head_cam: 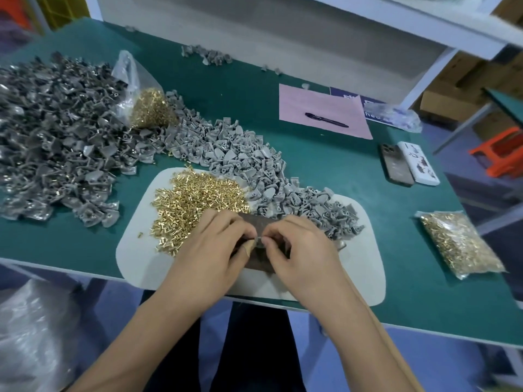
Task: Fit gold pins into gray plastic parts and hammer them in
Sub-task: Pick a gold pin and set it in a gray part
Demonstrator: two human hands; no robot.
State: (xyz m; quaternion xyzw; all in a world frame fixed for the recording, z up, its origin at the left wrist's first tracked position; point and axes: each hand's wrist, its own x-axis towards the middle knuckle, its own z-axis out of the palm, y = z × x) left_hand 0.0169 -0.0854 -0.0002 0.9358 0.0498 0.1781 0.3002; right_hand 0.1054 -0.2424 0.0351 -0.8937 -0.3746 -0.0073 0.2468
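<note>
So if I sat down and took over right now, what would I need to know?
Left hand and right hand meet over the dark block on the white mat, both pinching one small gray part; whether its pin is in is hidden.
Loose gold pins lie on the mat by your left hand, blank gray parts just behind.
The big pile far left shows gold bits, probably finished ones.
Spare pins: a sealed bag on the right.
No hammer shows.
Left: many blanks to pin and hammer.
</note>
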